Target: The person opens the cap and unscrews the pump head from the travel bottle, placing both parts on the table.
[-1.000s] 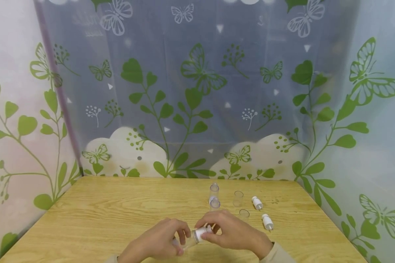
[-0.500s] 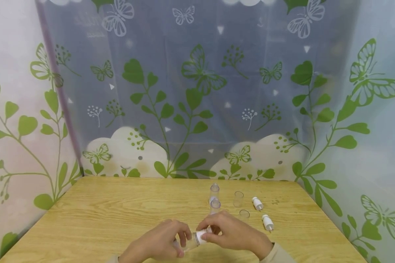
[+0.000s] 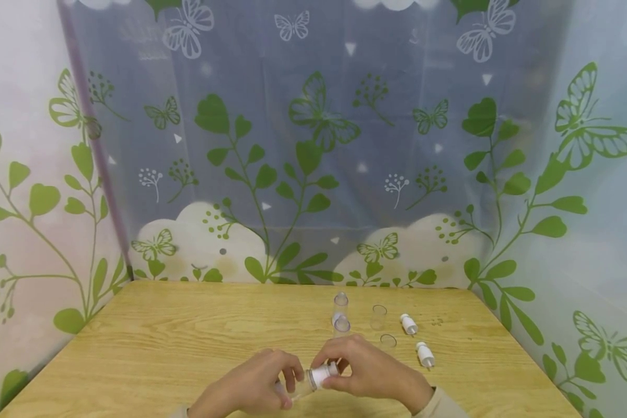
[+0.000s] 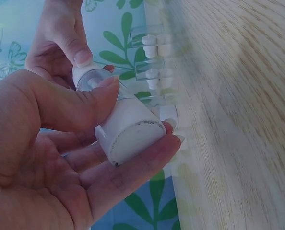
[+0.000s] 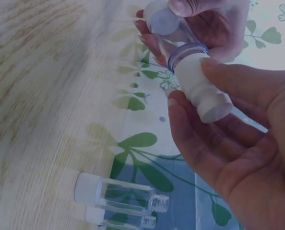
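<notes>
Low at the front of the table, my left hand holds a clear bottle that lies tilted between both hands. In the left wrist view, its white base faces the camera, thumb across it and fingers beneath. My right hand pinches the white pump top at the bottle's other end, thumb on one side and fingertips on the other. A clear rim with a bluish edge circles the bottle just below the white top.
Two clear bottles, one behind the other, stand beyond my right hand; their threaded necks show in the right wrist view. Right of them stand two clear caps. Two white pump tops lie further right. A printed curtain hangs behind.
My right thumb and fingers have shifted slightly around the white pump top, and more of its end shows. My left hand keeps its hold on the bottle in nearly the same place.
</notes>
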